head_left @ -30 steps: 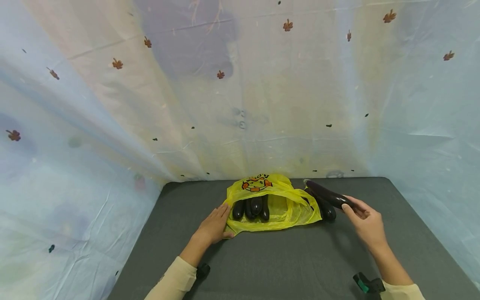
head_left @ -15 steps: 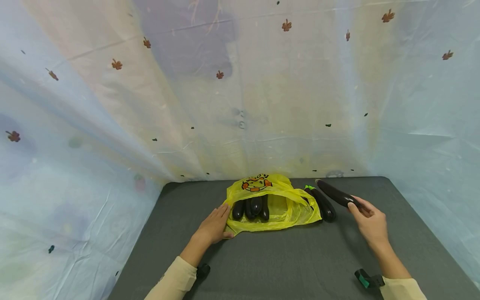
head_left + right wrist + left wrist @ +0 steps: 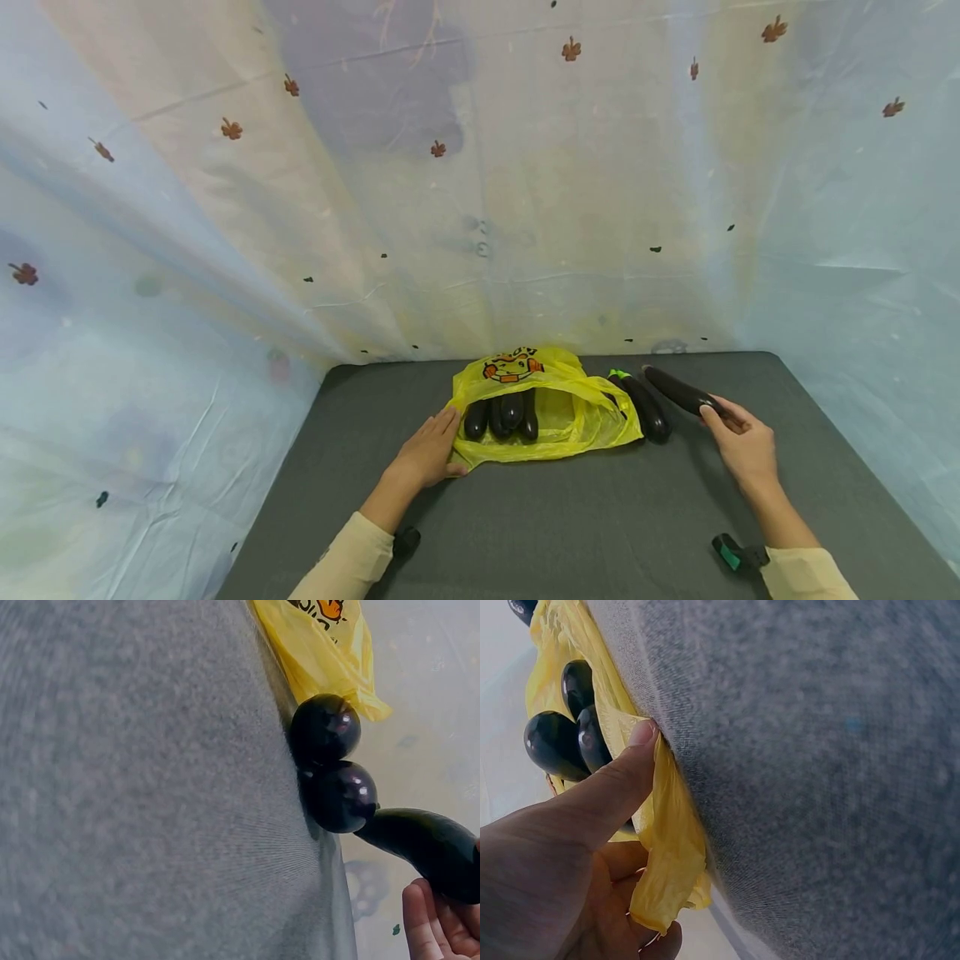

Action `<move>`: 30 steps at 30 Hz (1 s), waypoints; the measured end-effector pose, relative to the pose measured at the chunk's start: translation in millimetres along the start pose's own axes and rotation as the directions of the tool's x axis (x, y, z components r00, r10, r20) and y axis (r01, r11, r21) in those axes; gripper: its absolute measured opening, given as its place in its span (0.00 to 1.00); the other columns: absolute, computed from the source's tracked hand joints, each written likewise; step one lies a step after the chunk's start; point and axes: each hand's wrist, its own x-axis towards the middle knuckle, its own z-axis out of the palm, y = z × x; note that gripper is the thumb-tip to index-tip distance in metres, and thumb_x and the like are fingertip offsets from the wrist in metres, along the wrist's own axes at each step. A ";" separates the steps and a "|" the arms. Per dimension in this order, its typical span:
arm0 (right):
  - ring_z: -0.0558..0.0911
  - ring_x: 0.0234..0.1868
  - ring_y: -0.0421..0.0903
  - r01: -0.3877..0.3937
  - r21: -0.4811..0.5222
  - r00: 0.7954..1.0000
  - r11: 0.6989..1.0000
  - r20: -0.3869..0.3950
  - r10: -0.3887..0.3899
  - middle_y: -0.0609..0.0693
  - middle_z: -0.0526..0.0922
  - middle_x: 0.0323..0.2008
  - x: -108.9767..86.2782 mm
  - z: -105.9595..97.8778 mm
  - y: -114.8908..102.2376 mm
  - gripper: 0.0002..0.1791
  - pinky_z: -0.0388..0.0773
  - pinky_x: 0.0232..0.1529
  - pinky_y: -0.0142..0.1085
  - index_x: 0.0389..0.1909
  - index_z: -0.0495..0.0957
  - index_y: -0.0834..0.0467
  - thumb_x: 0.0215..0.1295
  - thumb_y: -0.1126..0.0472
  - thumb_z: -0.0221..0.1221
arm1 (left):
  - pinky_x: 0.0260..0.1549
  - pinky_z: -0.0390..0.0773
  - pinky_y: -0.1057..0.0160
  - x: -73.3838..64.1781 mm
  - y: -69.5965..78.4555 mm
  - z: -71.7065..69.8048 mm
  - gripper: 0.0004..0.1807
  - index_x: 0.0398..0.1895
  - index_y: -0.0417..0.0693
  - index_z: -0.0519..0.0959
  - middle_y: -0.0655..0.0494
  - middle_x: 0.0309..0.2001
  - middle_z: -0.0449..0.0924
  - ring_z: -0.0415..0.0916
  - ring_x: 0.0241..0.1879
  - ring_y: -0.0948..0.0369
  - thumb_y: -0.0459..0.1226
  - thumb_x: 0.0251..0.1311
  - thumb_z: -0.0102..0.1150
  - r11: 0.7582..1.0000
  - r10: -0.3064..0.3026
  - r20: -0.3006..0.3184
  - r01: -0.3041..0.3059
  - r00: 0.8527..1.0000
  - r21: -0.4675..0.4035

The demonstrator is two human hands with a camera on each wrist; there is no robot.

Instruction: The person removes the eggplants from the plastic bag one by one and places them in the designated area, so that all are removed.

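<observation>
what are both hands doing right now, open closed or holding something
Left hand: closed on the edge of the yellow bag.
Right hand: closed, holding an eggplant by one end.

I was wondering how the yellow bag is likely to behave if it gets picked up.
The yellow bag would probably be floppy, since its thin plastic lies creased. It may hang heavy, with several eggplants inside. Those could slide out if it tilts, as its mouth gapes open.
</observation>
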 end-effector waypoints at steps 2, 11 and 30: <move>0.81 0.37 0.18 -0.008 -0.012 1.000 1.000 0.003 0.008 0.23 0.85 0.32 0.9 -0.1 0.8 0.31 0.76 0.38 0.14 0.68 0.79 0.67 0.78 0.48 0.66 | 0.84 0.53 0.50 0.1 0.0 -0.3 0.56 0.86 0.37 0.55 0.42 0.86 0.50 0.49 0.85 0.47 0.57 0.67 0.71 1.000 0.000 0.001 0.000 1.000 -0.002; 0.83 0.38 0.22 -0.020 -0.067 1.000 0.998 0.019 0.021 0.35 0.90 0.34 4.1 0.6 2.9 0.32 0.75 0.37 0.15 0.69 0.80 0.65 0.78 0.45 0.65 | 0.84 0.53 0.49 -1.5 1.6 -2.6 0.56 0.86 0.36 0.55 0.41 0.86 0.50 0.50 0.85 0.46 0.57 0.67 0.71 1.000 0.003 0.001 -0.003 1.000 0.002; 0.89 0.53 0.48 -0.030 -0.254 0.979 0.967 0.188 0.079 0.71 0.83 0.61 7.3 -3.2 13.6 0.37 0.83 0.44 0.28 0.72 0.75 0.69 0.80 0.42 0.61 | 0.84 0.53 0.49 -3.2 1.7 -2.7 0.56 0.86 0.36 0.55 0.42 0.86 0.51 0.50 0.85 0.47 0.56 0.67 0.71 1.000 -0.004 -0.003 0.003 1.000 -0.009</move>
